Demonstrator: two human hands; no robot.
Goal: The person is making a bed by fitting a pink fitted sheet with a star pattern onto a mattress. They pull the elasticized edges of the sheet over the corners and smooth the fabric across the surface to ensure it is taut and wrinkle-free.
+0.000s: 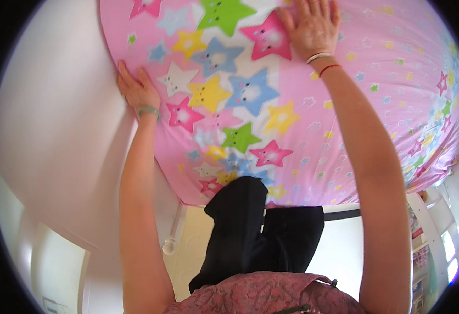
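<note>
A pink bed sheet (312,149) printed with stars covers the bed before me. My right hand (316,33) lies palm down on it, beside a large magenta star, with the thumb spread away from the fingers. Over at the left edge of the sheet, where it meets the white wall (60,110), rests my left hand (140,92). Its thumb and fingers are apart and nothing shows in its grasp; the fingertips lie along the edge. The cloth looks fairly smooth between my hands and creased toward the right.
My knee in black trousers (239,212) presses against the near edge of the bed. A white shelf unit (429,227) with items on it stands to the lower right. Below the bed's left corner a pale rounded knob (169,246) shows near the floor.
</note>
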